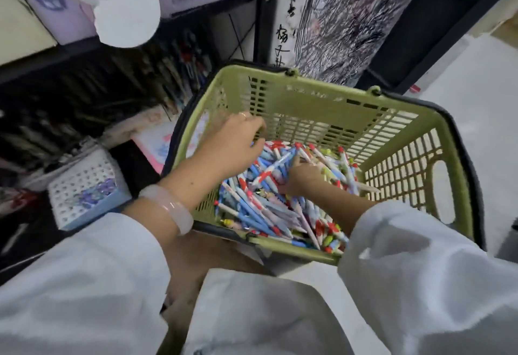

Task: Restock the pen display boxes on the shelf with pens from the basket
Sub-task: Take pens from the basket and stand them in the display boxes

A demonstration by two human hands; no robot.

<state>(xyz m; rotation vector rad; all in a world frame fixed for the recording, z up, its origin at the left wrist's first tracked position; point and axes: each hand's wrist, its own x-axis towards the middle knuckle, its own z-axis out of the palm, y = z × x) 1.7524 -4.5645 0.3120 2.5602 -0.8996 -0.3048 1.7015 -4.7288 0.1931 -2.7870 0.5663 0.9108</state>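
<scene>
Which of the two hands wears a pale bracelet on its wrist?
The left hand, reaching into the green basket; a pale bracelet circles its wrist. The right hand, among the pens, shows none.

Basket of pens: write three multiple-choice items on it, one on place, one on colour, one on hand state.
1. Where are both hands?
A. inside the basket
B. on the shelf
C. on the floor

2. What colour is the basket?
A. red
B. olive green
C. black

3. What is the right hand doing?
A. hanging idle
B. pressing the basket rim
C. gripping pens

Answers: 1 A, the left hand and right hand both reach over the pen pile; 2 B, its lattice walls are green; 3 C, its fingers curl round a bunch of pens.
</scene>
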